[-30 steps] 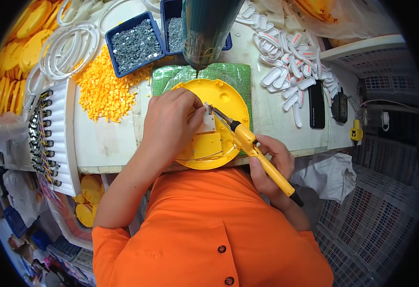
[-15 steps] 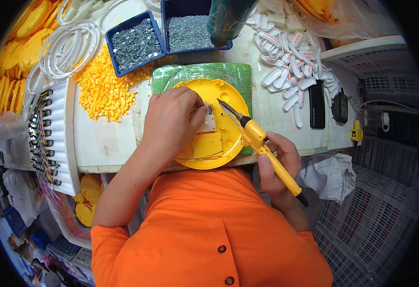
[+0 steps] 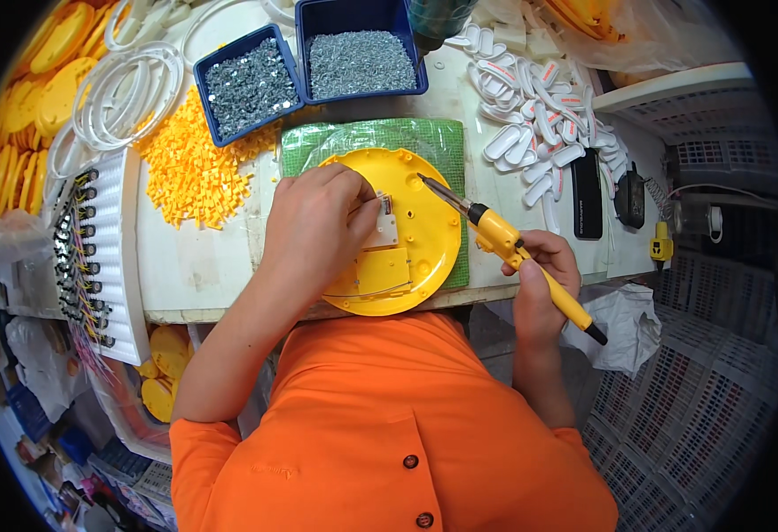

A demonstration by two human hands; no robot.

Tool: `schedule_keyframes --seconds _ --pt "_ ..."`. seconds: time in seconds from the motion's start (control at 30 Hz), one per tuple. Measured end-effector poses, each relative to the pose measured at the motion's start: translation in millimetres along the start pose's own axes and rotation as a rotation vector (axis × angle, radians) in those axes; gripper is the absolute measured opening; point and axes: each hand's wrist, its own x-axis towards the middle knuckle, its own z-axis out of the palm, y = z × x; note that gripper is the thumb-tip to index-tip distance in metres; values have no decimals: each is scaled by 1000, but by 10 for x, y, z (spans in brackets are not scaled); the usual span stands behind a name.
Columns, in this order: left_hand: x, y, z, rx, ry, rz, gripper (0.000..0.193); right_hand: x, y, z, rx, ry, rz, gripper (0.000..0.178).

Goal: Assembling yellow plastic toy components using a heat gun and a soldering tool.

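Yellow round housing [image 3: 427, 232] is lying inner side up on the green mat [image 3: 305, 151], directly before the person. The right hand [image 3: 544, 275] is keeping its grip wrapped round the handle of the yellow soldering iron [image 3: 504, 238]. The left hand [image 3: 318, 208] is bending over the housing's left side, fingertips drawn together at the upper end of a white plate [image 3: 387, 232]; the fingers are hiding that spot, so I cannot tell whether this grip is holding anything.

Compared with a second ago, the iron's tip is sitting farther right, clear of the plate and showing over the housing's upper right, so it is no longer working at the plate while the left hand is staying put. The blue-green driver [image 3: 438, 16] is also hanging farther from the housing.

The housing is looking glossy, with small bosses dotting its inside and a rectangular yellow panel [image 3: 383, 271] filling its lower part.

Farther out on the worktop [image 3: 203, 275], two blue bins [image 3: 367, 95] are holding small metal parts, yellow pieces [image 3: 192, 168] are heaping up leftward, and white parts [image 3: 531, 133] are lying rightward.
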Motion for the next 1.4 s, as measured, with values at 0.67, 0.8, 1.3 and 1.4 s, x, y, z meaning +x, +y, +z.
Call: schedule_keyframes --seconds 0.67,0.8,1.3,1.4 --pt "-113 2 -143 -91 -60 -77 10 86 -29 -43 46 -133 100 30" --pt "-154 8 -77 -71 -59 -29 9 92 -28 -48 0 -146 136 29" --pt "-135 39 -13 8 17 58 9 95 4 -79 30 -164 164 30" --pt "-141 21 6 7 11 55 10 103 4 -74 31 -166 160 30"
